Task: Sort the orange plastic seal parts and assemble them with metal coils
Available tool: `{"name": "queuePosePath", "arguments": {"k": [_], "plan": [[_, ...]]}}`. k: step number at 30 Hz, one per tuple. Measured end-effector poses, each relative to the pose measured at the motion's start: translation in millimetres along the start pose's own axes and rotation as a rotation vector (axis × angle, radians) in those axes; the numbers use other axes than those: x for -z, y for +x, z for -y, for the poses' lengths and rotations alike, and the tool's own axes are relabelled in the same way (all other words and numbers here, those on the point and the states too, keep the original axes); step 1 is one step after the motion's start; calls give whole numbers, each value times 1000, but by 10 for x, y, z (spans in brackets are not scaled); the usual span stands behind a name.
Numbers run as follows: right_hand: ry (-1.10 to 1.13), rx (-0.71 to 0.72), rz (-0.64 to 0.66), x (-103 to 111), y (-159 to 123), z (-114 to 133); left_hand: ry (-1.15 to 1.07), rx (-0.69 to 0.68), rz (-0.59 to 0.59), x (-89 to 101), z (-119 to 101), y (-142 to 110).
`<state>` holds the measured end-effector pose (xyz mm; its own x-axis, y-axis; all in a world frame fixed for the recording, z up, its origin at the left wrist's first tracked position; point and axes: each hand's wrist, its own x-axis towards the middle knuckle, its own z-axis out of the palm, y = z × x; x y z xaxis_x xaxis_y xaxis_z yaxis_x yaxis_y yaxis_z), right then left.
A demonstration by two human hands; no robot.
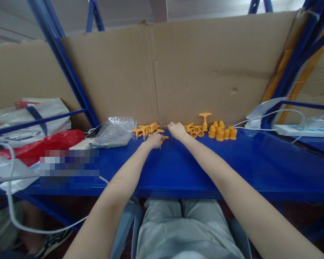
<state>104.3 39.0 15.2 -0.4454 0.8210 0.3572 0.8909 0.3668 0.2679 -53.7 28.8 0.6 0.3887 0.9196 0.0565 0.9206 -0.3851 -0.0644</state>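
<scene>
My left hand (154, 141) is closed at the near right edge of a pile of orange T-shaped corkscrew handles (148, 128) with metal spirals. One orange corkscrew handle (165, 137) sticks out from its fingers, its spiral pointing down. My right hand (177, 130) has curled fingers close to the cardboard; what they hold, if anything, is hidden. Just right of it lie several orange corkscrew pieces (194, 131) with round, open ends. An upright orange corkscrew (205, 121) with a T-shaped top stands behind these. Several orange bell-shaped bases (221, 131) are grouped farther right.
Cardboard (205, 64) walls off the back of the blue shelf (178, 172). Left are a clear plastic bag (115, 131), a red bag (54, 142) and a white cable (12, 205). A white power strip (305, 130) lies at right. Another person's shoe (54, 244) shows below left.
</scene>
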Motion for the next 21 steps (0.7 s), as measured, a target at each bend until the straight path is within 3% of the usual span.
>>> {"name": "queuePosePath", "arguments": {"k": [13,17,21], "plan": [[77,-51,174,-20,-96,97,30,-4,4,-15,-4,28],[106,-28,126,96,-231,-87,24,-10,-9,-32,8,41],[123,-74,95,225,-496,-477,23,-18,-63,-54,10,48]]}}
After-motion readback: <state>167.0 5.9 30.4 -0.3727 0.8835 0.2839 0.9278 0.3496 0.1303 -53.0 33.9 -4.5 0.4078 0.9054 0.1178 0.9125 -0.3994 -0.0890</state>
